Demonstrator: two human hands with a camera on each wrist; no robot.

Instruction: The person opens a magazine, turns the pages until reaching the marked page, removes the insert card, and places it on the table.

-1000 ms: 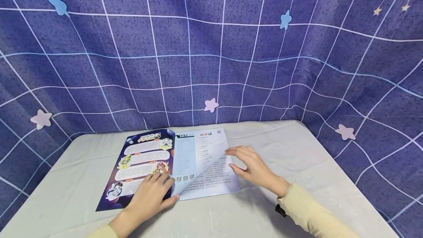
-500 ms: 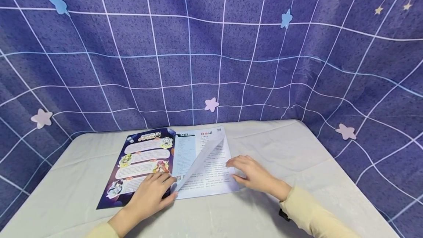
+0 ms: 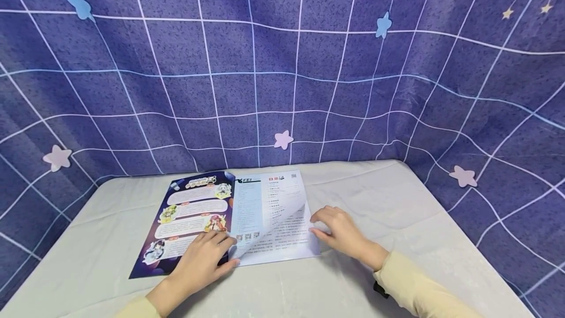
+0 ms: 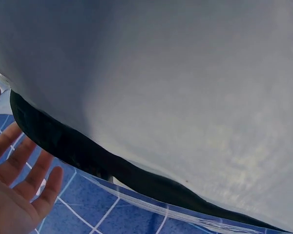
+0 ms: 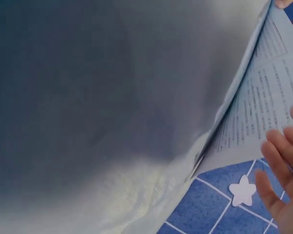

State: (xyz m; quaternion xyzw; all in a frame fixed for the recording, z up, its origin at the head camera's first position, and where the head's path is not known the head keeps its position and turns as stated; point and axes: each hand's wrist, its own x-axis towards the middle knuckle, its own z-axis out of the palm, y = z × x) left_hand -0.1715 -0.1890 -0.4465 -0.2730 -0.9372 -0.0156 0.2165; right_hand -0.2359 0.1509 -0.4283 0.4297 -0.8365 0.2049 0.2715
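Note:
An open magazine (image 3: 181, 222) lies on the grey-white tabletop. Its left page is dark with cartoon figures. On the right, a contents page (image 3: 249, 200) curves up at its lower right part, baring printed text on a sheet (image 3: 291, 239) below. My left hand (image 3: 198, 256) rests on the lower left page by the spine, fingers relaxed, thumb toward the right page. At the magazine's right edge is my right hand (image 3: 342, 232), fingers loosely bent and thumb apart. The right wrist view shows that hand (image 5: 283, 170) beside the printed sheet (image 5: 263, 97), pinching nothing visible.
A pale cloth covers the table (image 3: 379, 195). Behind and at the sides hangs a purple curtain (image 3: 229, 97) with a grid and stars. Something small and black (image 3: 380, 289) shows under the right sleeve (image 3: 415, 278).
The contents page rose and bent leftward half a second ago, then fell back rightward. My right hand came down toward me, then slightly right. My left hand stays almost in place.

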